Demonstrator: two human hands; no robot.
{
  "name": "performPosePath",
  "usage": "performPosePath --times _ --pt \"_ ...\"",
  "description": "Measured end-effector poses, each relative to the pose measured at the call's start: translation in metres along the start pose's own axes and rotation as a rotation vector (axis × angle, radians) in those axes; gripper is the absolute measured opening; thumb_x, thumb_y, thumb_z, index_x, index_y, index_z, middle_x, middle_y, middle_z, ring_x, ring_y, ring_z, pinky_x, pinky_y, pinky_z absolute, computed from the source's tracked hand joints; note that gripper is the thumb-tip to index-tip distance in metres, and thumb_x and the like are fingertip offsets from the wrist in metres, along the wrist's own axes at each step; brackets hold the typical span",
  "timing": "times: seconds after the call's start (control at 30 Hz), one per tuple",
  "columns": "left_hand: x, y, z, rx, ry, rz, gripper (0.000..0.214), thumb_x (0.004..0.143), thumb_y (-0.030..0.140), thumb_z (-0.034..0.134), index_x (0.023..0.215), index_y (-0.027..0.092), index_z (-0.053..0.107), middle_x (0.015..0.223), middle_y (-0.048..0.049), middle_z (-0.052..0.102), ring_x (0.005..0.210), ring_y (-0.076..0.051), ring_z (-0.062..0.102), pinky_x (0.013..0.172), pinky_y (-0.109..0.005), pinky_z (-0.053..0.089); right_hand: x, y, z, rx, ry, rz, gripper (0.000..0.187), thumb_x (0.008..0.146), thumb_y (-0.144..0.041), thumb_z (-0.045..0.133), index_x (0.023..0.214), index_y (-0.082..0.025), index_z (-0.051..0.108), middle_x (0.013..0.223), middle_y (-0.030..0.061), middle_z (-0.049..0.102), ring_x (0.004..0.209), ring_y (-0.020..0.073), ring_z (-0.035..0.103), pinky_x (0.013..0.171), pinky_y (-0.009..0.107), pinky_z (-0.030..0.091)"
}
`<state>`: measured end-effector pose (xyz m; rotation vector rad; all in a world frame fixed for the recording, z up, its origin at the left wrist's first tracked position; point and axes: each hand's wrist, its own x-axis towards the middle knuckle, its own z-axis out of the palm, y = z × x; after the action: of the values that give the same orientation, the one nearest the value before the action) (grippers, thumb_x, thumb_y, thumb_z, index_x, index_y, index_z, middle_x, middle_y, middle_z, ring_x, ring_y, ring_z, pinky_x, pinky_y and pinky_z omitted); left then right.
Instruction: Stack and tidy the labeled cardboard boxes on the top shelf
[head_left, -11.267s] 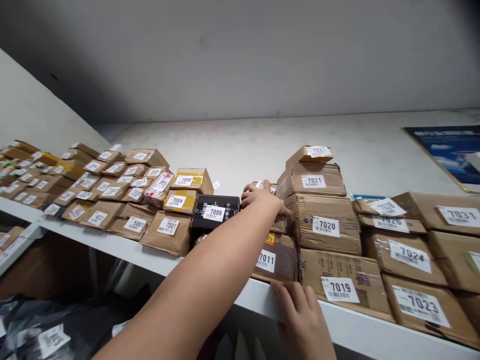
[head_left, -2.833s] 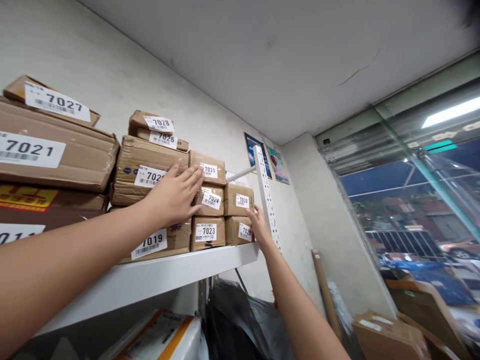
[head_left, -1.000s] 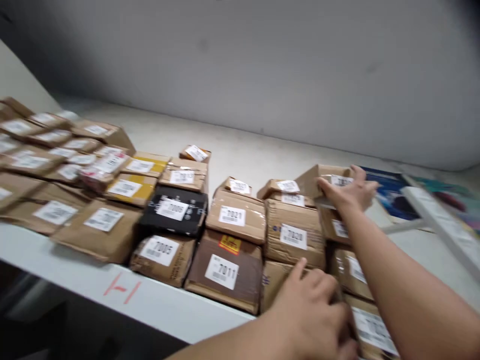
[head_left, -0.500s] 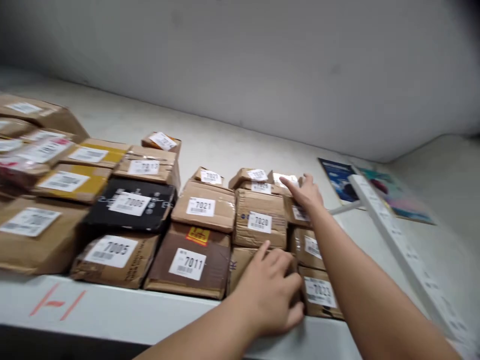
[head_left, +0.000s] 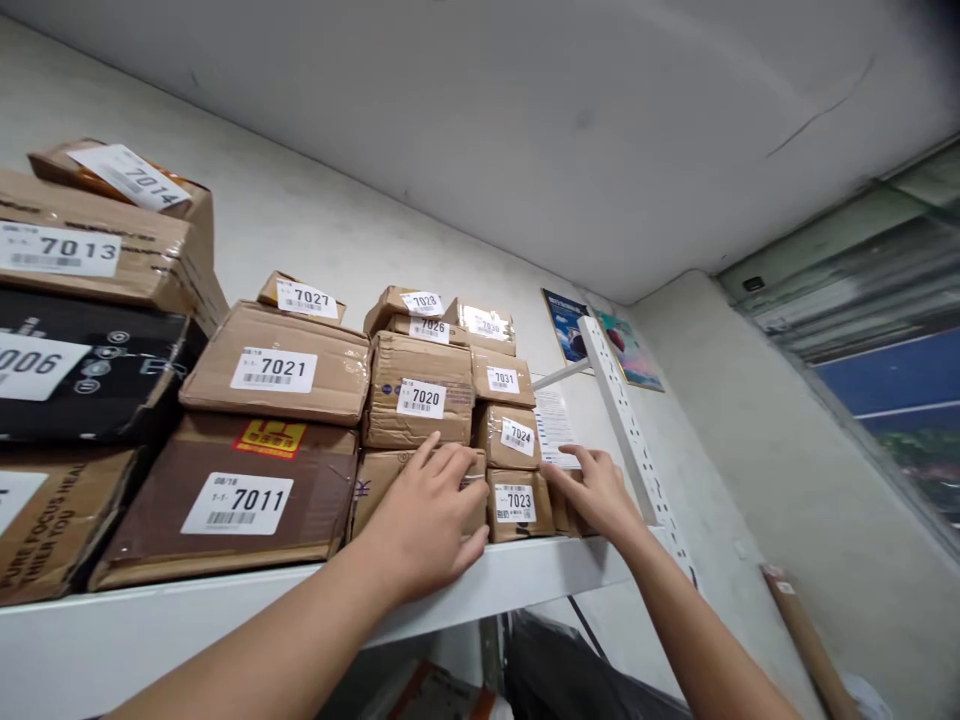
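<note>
My left hand rests against a brown cardboard box, fingers spread; the hand hides most of its front. Directly above it sits the box labelled 7020. My right hand is at the right end of the row, fingers apart, in front of a partly hidden box. Between my hands stands a column of boxes: 7023 at the bottom, then 7024, 7031 and 7030 on top. Whether the right fingertips touch the box I cannot tell.
Boxes 7011 and 7021 are stacked to the left, beside a black box. All stand on a white shelf with a perforated upright. Black plastic lies below. A long cardboard piece leans at right.
My right hand has come down from the top of the right column to the row's lower right end. The view has swung right; my left hand stays on the lower box.
</note>
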<state>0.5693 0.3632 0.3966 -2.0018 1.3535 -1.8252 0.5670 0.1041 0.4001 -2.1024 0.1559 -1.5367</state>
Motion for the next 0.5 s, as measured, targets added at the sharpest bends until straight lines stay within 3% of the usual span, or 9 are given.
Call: performPosePath --times 0.17,0.27,0.4,0.5 --pt "-0.002 0.002 -0.001 -0.001 0.025 -0.001 0.028 0.081 0.04 0.049 0.097 0.021 0.059 0.117 -0.0095 0.054 0.117 -0.025 0.045 0.111 -0.05 0.025 -0.009 0.019 0.003 0.037 -0.034 0.025 0.062 0.058 -0.06 0.052 0.106 -0.02 0.054 0.099 0.0107 0.054 0.098 0.0296 0.053 0.089 0.041 0.041" --pt "0.005 -0.007 -0.01 0.021 0.166 -0.059 0.028 0.081 0.037 0.048 0.104 0.023 0.056 0.115 -0.0078 0.053 0.116 -0.024 0.044 0.109 -0.051 0.027 -0.008 0.02 0.001 0.053 0.067 0.051 0.06 0.055 -0.06 0.05 0.101 -0.021 0.054 0.097 0.01 0.054 0.095 0.0299 0.053 0.087 0.042 0.041" --pt "0.044 -0.038 -0.043 0.188 0.448 -0.224 0.035 0.082 0.034 0.049 0.114 0.021 0.052 0.118 -0.0093 0.045 0.111 -0.026 0.041 0.096 -0.046 0.04 -0.015 0.015 -0.021 0.126 0.228 0.141 0.059 0.048 -0.061 0.05 0.093 -0.023 0.056 0.1 0.0106 0.056 0.099 0.0327 0.052 0.09 0.044 0.04" --pt "0.082 -0.064 -0.075 0.293 0.467 -0.358 0.05 0.076 0.034 0.057 0.123 0.022 0.046 0.128 -0.0118 0.036 0.118 -0.031 0.035 0.098 -0.049 0.038 -0.026 0.017 -0.045 0.214 0.375 0.266 0.052 0.043 -0.062 0.051 0.082 -0.027 0.055 0.098 0.0103 0.059 0.1 0.0361 0.053 0.092 0.047 0.041"
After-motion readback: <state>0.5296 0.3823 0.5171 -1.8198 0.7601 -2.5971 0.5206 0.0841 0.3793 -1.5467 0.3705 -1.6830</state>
